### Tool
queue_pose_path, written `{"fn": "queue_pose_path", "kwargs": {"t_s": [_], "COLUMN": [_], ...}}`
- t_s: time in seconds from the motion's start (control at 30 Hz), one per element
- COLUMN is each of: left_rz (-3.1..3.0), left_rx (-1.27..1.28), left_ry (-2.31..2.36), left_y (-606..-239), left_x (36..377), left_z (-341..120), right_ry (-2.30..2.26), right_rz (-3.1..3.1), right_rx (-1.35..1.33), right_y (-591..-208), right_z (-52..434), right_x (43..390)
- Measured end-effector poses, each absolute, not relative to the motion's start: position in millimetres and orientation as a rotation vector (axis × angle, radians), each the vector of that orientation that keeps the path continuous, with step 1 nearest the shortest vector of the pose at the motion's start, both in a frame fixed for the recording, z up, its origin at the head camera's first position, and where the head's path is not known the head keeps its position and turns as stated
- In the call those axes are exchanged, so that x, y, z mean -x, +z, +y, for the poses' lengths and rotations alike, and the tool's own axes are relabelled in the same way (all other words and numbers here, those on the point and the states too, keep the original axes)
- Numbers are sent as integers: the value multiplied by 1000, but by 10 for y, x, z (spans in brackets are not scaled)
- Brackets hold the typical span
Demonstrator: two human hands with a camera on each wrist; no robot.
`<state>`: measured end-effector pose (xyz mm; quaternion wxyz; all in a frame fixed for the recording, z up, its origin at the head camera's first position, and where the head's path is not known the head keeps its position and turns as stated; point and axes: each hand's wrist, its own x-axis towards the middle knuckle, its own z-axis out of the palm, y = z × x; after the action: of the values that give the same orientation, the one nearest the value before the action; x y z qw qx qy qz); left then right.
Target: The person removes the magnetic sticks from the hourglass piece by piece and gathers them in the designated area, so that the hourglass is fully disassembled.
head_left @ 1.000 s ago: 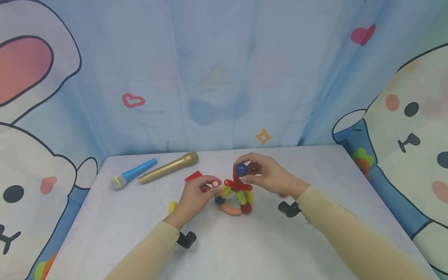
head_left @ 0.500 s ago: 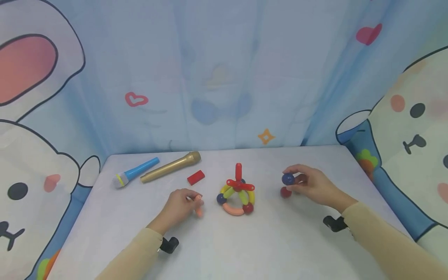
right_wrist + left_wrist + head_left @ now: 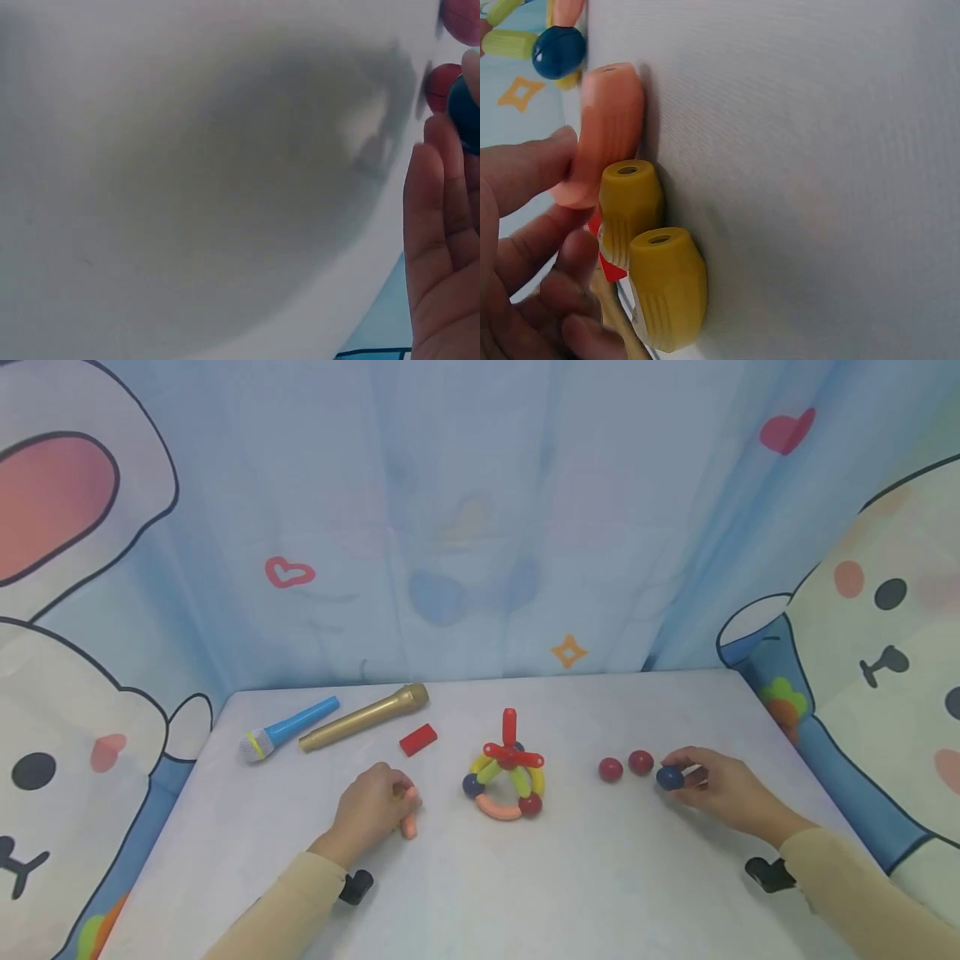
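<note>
Bare table [image 3: 570, 877] lies open between the left hand [image 3: 371, 810] and right hand [image 3: 723, 789]. The rod-and-ball structure [image 3: 506, 772] stands mid-table; 2 red balls [image 3: 625, 766] block the right hand's leftward path.

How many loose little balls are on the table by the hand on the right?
3. Two small red balls lie side by side on the white table; one small dark blue ball is pinched in the right hand. More may hide behind it.
</note>
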<state>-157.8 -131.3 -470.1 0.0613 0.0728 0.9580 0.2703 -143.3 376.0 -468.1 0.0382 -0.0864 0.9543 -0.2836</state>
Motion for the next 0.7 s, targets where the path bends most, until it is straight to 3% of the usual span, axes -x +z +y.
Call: {"fn": "queue_pose_path", "kwargs": {"t_s": [0.7], "left_rz": [2950], "left_rx": [-185], "left_ry": [581], "left_y": [-4694], "left_x": [1605], "left_z": [-1291], "right_ry": [-816], "right_rz": [2904], "right_rx": [137], "right_y": [-4805], "right_z": [3725], "right_x": [1638]}}
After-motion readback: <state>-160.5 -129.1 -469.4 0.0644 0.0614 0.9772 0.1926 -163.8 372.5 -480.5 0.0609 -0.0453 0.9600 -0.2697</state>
